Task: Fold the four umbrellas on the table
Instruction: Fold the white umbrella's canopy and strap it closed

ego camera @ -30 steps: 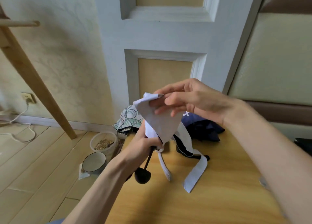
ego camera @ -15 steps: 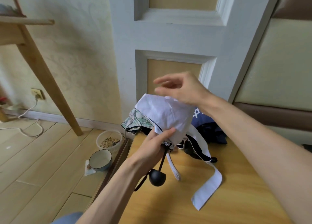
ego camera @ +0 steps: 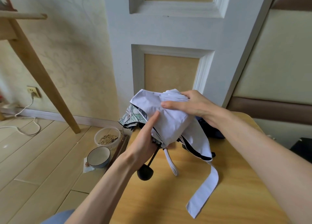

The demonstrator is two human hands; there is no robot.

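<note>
— Which step is this?
— Bunching up the white umbrella [ego camera: 172, 122]. It's held over the counter [ego camera: 168, 203], at 12 o'clock.
— And the grips?
— Left grip [ego camera: 145, 142] is clamped round its neck. Right grip [ego camera: 190, 104] is curled over the cloth on top.
— Next?
— I think the strap [ego camera: 202, 195], hanging at 5 o'clock, needs winding round it.

A white umbrella [ego camera: 170, 122] is being held over the worktop [ego camera: 168, 200] by the left grip [ego camera: 143, 144] below, right grip [ego camera: 192, 104] above.

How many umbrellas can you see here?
3. The white umbrella is gripped by the left hand and right hand above the table; a green patterned umbrella lies behind it to the left; a dark blue umbrella lies behind the right wrist. A fourth may be hidden.
</note>
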